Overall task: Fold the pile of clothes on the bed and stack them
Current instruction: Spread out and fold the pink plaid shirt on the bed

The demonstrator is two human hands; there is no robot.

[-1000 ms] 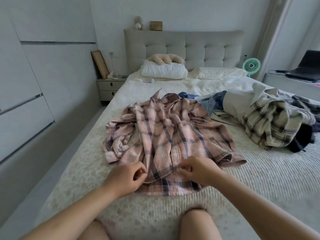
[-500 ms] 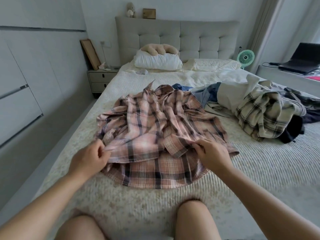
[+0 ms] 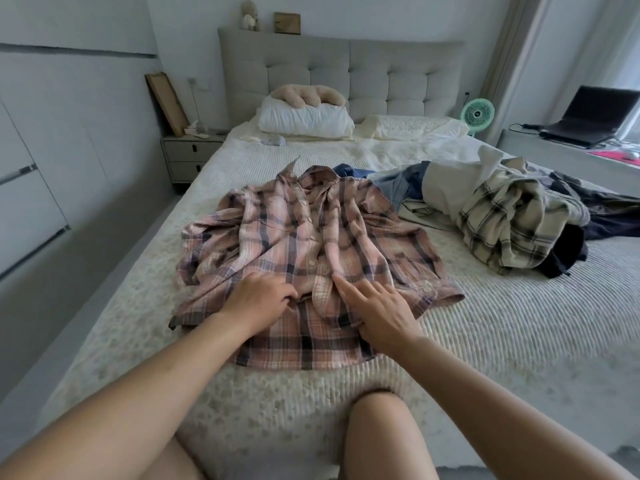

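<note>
We had the pink plaid shirt (image 3: 311,258) spread front-up in the middle of the bed (image 3: 519,323), collar toward twelve o'clock, hem toward six, both sleeves still bunched under the body at nine and three. Our left hand (image 3: 258,299) rested on the lower front with its fingers curled down into the cloth at the placket; whether it pinched a fold we could not tell. Our right hand (image 3: 379,310) lay flat just beside it, fingers straight and pressing the fabric.

The front panels were heavily wrinkled and overlapped unevenly, so we judged that folding from here would lock in creases and give a lopsided bundle. The crumpled sleeves could drag the body askew once either side was turned in. The remaining pile of clothes (image 3: 512,220) sat near the shirt at two o'clock, a blue piece (image 3: 398,185) touching its shoulder; a wide sweep might have caught it and tangled the two.
</note>
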